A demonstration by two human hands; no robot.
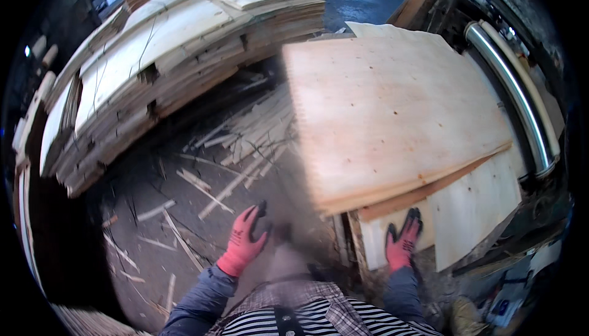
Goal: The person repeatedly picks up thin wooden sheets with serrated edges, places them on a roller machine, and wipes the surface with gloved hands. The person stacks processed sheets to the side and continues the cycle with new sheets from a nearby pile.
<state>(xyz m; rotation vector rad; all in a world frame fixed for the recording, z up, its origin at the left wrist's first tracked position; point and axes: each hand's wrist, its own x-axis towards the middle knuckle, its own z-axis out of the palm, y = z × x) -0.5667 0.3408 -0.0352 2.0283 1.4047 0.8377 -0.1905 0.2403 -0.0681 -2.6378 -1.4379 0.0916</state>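
Observation:
Both my hands wear pink gloves with dark fingertips. My left hand [246,241] hovers over the floor left of the worktable, its thumb and fingers apart and nothing in it. Fingers stretched out, my right hand [403,242] rests on a pale sheet near the table's front edge. Just beyond it lies a large thin wood veneer sheet [392,115], light tan with small dark knots, its left edge overhanging the table. A smaller veneer piece [475,210] lies to the right of my right hand, its upper part beneath the large sheet.
Tall stacks of veneer sheets [159,42] stand at the back left. Wood strips and scraps [257,130] litter the floor between stack and table. A shiny metal roller [515,91] runs along the table's right side. Blue-and-white items [506,299] sit at the lower right.

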